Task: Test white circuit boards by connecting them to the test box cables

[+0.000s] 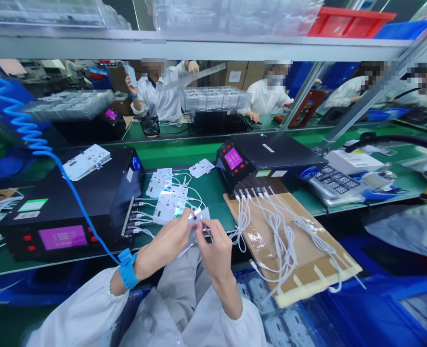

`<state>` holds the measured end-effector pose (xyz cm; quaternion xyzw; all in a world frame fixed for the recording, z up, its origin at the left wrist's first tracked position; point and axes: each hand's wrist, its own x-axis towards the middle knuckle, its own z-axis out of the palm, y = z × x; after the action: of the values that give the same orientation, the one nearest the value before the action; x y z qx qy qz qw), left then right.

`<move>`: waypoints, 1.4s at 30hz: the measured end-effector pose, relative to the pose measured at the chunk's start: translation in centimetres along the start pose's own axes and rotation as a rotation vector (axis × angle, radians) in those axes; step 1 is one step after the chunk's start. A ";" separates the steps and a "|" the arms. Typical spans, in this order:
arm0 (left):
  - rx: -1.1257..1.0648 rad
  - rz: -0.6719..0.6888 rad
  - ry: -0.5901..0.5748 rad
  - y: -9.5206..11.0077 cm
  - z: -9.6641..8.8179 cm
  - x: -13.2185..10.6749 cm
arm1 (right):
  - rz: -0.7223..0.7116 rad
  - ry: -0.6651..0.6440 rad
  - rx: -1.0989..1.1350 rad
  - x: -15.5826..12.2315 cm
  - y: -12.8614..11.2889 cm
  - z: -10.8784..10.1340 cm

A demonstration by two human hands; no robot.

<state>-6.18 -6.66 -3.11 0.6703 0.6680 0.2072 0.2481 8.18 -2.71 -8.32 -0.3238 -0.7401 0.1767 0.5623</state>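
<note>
My left hand [175,237] is closed on a white circuit board [203,213] held just above the front edge of the bench. Against that board's near side, the thumb and fingers of my right hand [215,245] are pinched together. Whatever small part lies between those fingertips is hidden. A blue wrist strap [127,268] with a coiled cord circles my left wrist. Just beyond my hands, several white circuit boards [170,201] lie on the green bench, joined by white cables [144,215] to the side of a black tester box [72,193] with a lit pink screen.
A second black tester [271,149] stands to the right, its bundled white cables [281,236] hanging over a taped cardboard sheet [260,231]. Loose boards [86,161] rest on the left tester. A blue coiled cord [65,178] crosses the left side. Overhead runs a shelf [199,49]; co-workers sit opposite.
</note>
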 end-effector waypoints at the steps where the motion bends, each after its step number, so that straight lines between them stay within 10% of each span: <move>1: 0.020 0.009 0.004 0.0 0.1 0.0 | -0.003 -0.003 -0.009 0.0 0.0 0.0; 28: 0.329 0.044 0.067 -0.5 2.7 0.9 | 0.029 -0.006 -0.032 0.1 1.1 0.2; 42: 0.061 -0.107 0.093 -0.6 1.1 6.8 | 0.229 -0.109 -0.398 2.2 8.2 0.9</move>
<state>-5.80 0.07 -4.70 0.6306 0.7196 0.2042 0.2069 9.28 4.82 -12.11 -0.5002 -0.7479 0.1072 0.4230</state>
